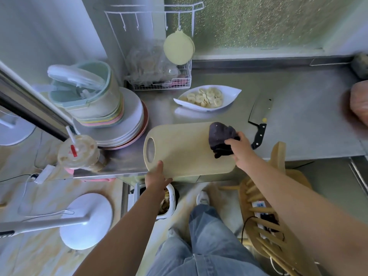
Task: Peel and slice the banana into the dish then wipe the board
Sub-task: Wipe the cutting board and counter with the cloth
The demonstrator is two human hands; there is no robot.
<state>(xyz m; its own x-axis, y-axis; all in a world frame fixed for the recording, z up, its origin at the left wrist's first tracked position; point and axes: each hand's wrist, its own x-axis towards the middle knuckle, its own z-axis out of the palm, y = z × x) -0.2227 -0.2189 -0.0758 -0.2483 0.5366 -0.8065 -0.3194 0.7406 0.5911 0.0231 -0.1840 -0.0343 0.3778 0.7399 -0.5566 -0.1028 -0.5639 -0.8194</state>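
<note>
A beige cutting board (183, 150) with a handle hole lies at the front edge of the steel counter, overhanging it a little. My left hand (158, 177) grips the board's near left edge, thumb on top. My right hand (242, 151) holds a dark cloth (221, 138) bunched on the board's right part. Behind the board stands a white leaf-shaped dish (229, 91) holding several banana slices (207, 97). A cleaver (260, 116) with a black handle lies on the counter to the right of the board.
A stack of plates (131, 124) with a pastel container on top stands left of the board. An iced drink cup (78, 152) sits at the counter's left corner. A white bin (167, 202) stands on the floor below the board, a wooden chair (266, 200) at right.
</note>
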